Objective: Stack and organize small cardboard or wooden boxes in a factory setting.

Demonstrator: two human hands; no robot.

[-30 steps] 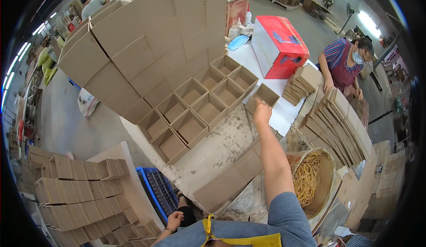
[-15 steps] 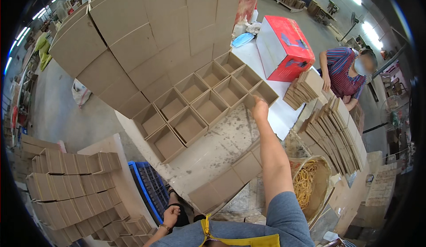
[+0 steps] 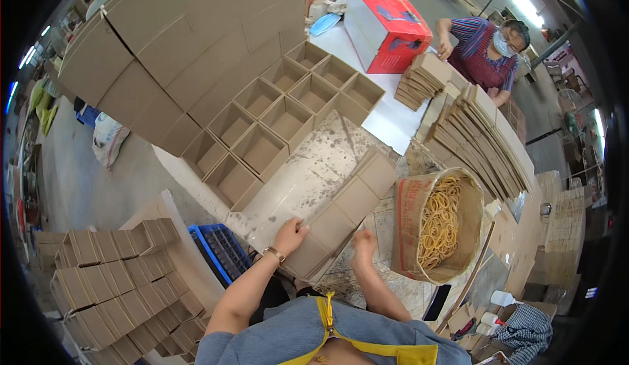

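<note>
- Left hand (image 3: 289, 235) grips the flat cardboard strip (image 3: 344, 211) at its near-left edge on the table (image 3: 308, 175).
- Right hand (image 3: 363, 242), fingers curled, rests beside its near-right edge.
- Keep both edges supported evenly when lifting.

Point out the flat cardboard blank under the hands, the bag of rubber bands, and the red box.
flat cardboard blank (image 3: 347, 204), head view, middle panel.
bag of rubber bands (image 3: 411, 227), head view, outer side wall.
red box (image 3: 386, 21), head view, top face.
</note>
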